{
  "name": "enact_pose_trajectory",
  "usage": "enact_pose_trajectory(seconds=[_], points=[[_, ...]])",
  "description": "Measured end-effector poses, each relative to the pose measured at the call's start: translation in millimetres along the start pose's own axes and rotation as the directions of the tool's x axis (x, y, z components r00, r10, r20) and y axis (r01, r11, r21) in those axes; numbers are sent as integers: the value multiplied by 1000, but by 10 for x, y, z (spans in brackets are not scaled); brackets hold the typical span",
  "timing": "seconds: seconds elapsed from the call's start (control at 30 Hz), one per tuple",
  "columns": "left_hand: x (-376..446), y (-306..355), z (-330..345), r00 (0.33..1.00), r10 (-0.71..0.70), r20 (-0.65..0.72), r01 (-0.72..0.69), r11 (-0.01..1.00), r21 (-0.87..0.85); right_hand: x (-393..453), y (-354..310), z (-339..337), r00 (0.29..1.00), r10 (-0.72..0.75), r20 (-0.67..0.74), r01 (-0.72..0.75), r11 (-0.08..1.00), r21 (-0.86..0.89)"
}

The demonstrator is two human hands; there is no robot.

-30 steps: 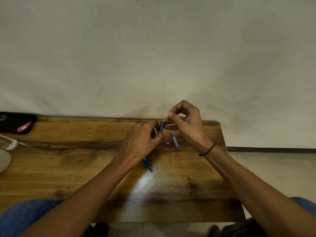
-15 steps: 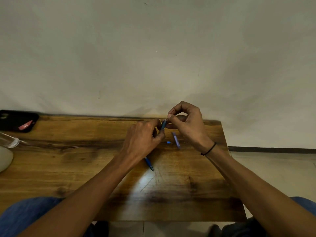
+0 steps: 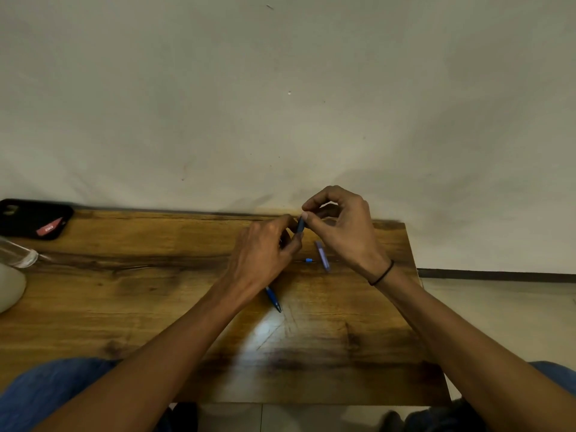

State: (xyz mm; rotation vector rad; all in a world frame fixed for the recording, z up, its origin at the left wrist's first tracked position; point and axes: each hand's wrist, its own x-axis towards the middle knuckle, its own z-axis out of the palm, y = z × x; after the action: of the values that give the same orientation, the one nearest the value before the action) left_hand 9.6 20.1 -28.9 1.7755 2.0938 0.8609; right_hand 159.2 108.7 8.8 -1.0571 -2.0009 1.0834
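My left hand [image 3: 265, 254] and my right hand [image 3: 346, 226] meet above the far middle of the wooden table [image 3: 124, 307]. Between them stands a short blue pen piece [image 3: 300, 225], held from below by my left fingers and pinched at its top by my right thumb and forefinger. On the table lie three loose parts: a blue pen tip section [image 3: 273, 299] beside my left wrist, a pale purple tube [image 3: 322, 255] under my right hand, and a tiny blue bit [image 3: 309, 260].
A black phone case with a red card [image 3: 34, 218] lies at the far left corner. A clear bottle end [image 3: 17, 255] and a pale rounded object [image 3: 9, 288] sit at the left edge. The wall rises right behind the table.
Both hands have stayed together on the blue pen piece, shifting only slightly. The loose parts on the table have not moved.
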Motion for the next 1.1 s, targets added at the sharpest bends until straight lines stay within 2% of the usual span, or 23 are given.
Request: enact_pose_trajectory(seconds=[0.33,0.4,0.47,0.57,0.83,1.1], points=[[31,-43,20,999,-12,-51,11,1000,-29,58,160,14,1000,-10,10,10,999,50],[37,-50,19,998,-26,-65,24,999,-36,79,327,22,999,-37,29,41,991,-125],[34,-63,12,996,-40,-75,37,999,-37,67,514,56,991,-49,128,90,935,-344],[33,-78,-2,997,-46,-67,44,998,-39,11,764,193,959,-37,281,172,864,-474],[43,-106,-30,996,-62,-67,59,997,-48,14,945,480,957,-48,287,206,806,-554],[64,-136,-45,996,-73,-55,72,997,-28,99,939,396,959,-40,282,182,849,-496]])
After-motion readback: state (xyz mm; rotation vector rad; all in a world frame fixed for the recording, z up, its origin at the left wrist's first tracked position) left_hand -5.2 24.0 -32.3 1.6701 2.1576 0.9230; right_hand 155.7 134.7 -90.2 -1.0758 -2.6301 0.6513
